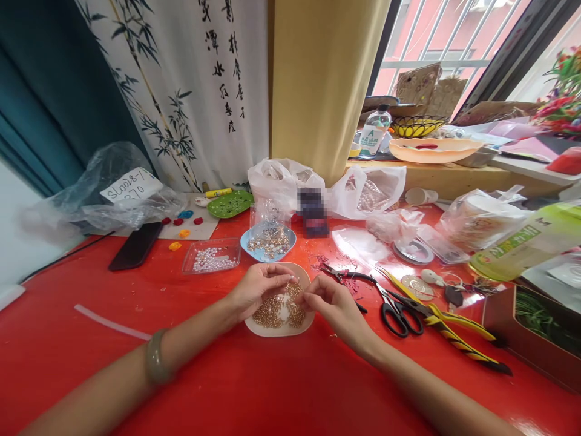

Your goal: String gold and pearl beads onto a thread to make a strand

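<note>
A cream-coloured dish [279, 332] full of small gold beads [269, 312] sits on the red table. Over its left side is my left hand [261, 289], thumb and fingers pinched together; a tiny pale glint shows at the fingertips, too small to name. My right hand [333, 307] reaches over the right rim with its fingers curled into a pinch, and whatever they hold is hidden. Just behind, a light-blue dish [246, 247] carries mixed gold and white beads, partly under a clear bag. To its left lies a clear plastic tray [185, 264] of white pearl beads [213, 259].
On the right lie black-handled scissors [402, 318], yellow-and-black pliers [463, 333] and a brown box [503, 324]. A green-yellow bottle [521, 239] stands behind them. White plastic bags [285, 181] line the back. A black phone [136, 247] and a green leaf-shaped tray [230, 204] are left.
</note>
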The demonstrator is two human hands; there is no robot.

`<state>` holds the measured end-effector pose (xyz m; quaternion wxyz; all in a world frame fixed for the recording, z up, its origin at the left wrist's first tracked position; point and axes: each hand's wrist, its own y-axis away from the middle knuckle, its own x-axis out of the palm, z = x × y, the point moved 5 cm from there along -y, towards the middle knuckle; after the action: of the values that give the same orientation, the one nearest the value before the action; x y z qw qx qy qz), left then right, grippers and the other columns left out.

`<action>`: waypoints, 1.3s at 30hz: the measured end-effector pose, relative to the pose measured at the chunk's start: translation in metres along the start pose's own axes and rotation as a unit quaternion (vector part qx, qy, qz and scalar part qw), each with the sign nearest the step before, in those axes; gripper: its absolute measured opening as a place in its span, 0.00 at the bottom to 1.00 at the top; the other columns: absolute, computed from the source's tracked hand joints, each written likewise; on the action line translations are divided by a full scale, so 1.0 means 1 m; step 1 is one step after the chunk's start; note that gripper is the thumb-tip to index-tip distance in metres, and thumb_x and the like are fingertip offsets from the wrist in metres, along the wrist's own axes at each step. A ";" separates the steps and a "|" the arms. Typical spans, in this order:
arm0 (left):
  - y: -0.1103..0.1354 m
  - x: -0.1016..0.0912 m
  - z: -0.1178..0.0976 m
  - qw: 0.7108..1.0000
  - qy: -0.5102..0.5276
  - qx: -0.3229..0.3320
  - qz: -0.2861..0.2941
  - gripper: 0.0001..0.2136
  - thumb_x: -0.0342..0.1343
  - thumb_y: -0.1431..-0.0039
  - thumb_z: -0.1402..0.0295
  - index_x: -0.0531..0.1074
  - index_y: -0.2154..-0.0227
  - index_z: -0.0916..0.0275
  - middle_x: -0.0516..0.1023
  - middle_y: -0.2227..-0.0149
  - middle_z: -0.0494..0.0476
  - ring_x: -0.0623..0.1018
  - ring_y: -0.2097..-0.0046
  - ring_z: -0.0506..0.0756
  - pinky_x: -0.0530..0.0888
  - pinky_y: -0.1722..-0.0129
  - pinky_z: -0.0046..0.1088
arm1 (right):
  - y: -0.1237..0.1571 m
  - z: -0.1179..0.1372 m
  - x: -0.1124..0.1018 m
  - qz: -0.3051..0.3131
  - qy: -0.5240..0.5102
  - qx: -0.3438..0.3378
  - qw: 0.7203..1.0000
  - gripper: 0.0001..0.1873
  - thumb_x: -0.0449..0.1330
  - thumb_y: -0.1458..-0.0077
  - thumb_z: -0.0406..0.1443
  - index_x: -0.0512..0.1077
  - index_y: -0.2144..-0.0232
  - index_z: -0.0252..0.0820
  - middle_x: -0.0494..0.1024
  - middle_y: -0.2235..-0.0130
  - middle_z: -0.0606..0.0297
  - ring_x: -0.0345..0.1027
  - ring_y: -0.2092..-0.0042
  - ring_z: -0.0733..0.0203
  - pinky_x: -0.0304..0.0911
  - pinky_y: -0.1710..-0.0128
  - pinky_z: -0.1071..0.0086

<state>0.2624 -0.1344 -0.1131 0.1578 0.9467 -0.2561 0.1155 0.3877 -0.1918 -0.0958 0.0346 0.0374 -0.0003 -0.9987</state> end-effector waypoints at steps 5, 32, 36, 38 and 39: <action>-0.001 0.000 0.002 1.000 -0.011 0.004 0.014 0.07 0.60 0.57 0.70 0.72 0.73 0.68 0.75 0.70 0.55 0.72 0.69 0.47 0.68 0.68 0.22 | 0.000 -0.002 0.000 0.004 0.002 0.003 1.000 0.04 0.53 0.54 0.31 0.63 0.79 0.40 0.72 0.77 0.66 0.68 0.71 0.63 0.63 0.71 0.69; 0.005 -0.013 -0.031 0.835 -0.534 0.121 0.057 0.06 0.51 0.52 0.72 0.72 0.73 0.63 0.76 0.70 0.53 0.73 0.68 0.51 0.66 0.68 0.26 | -0.005 -0.004 -0.001 0.018 0.004 -0.008 1.000 0.11 0.56 0.51 0.42 0.65 0.76 0.40 0.74 0.75 0.66 0.67 0.73 0.65 0.63 0.72 0.69; 0.007 0.000 -0.025 0.788 -0.586 0.173 0.076 0.06 0.51 0.50 0.70 0.73 0.72 0.61 0.75 0.69 0.52 0.72 0.65 0.52 0.65 0.66 0.26 | -0.006 -0.004 -0.001 0.023 0.001 -0.007 1.000 0.11 0.56 0.51 0.42 0.65 0.77 0.40 0.73 0.76 0.67 0.67 0.74 0.65 0.62 0.73 0.70; 0.009 0.006 -0.022 0.758 -0.617 0.193 0.084 0.05 0.52 0.50 0.69 0.73 0.74 0.60 0.75 0.70 0.52 0.71 0.62 0.54 0.64 0.63 0.27 | -0.006 -0.004 -0.001 0.023 0.000 -0.010 1.000 0.11 0.56 0.51 0.42 0.65 0.77 0.41 0.73 0.76 0.67 0.66 0.74 0.65 0.61 0.73 0.70; 0.009 0.008 -0.021 0.748 -0.628 0.197 0.085 0.05 0.53 0.51 0.68 0.73 0.74 0.60 0.75 0.70 0.52 0.70 0.61 0.54 0.64 0.62 0.28 | -0.006 -0.003 -0.001 0.023 0.000 -0.011 1.000 0.11 0.56 0.51 0.42 0.65 0.77 0.40 0.73 0.76 0.67 0.66 0.74 0.65 0.61 0.73 0.70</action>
<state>0.2615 -0.1382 -0.0894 -0.2393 0.7900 -0.3479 -0.4446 0.3883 -0.1855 -0.0993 0.0582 0.0374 0.0102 -0.9976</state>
